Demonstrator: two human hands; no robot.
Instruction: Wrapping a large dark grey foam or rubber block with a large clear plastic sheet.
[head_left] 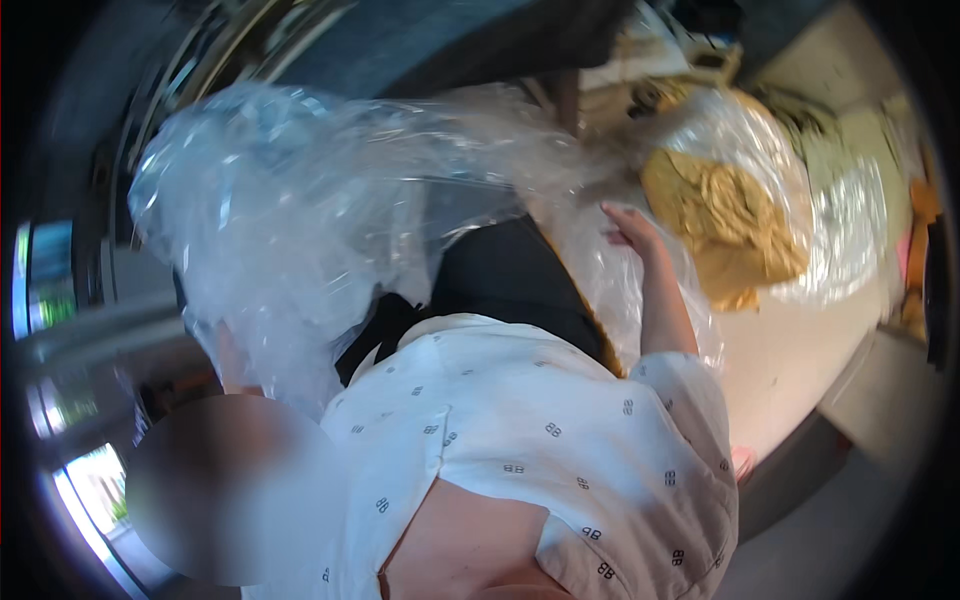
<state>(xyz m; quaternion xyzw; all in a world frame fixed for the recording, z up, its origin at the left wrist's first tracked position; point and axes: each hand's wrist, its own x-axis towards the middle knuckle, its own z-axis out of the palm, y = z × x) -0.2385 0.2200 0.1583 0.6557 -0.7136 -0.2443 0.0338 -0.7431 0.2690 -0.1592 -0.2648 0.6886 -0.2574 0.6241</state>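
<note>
A large, crumpled sheet of clear plastic film (290,190) spreads across my front from the far left toward the right. My left hand (230,350) shows only dimly at the film's lower left edge; the plastic veils its fingers, so its grip is unclear. My right arm reaches forward on the right. There my right hand (632,230) has its fingers stretched out and partly apart, with nothing visible held in them. Thin film lies beside and below this hand. Just right of it sits a crumpled yellow-brown bundle (725,225), partly covered by more clear plastic.
A pale work surface (800,345) extends at the right, with another folded clear plastic piece (850,235) on it. Long rails (225,60) run at the upper left. Bright windows (95,490) stand at the left. A blurred round patch hides the lower left.
</note>
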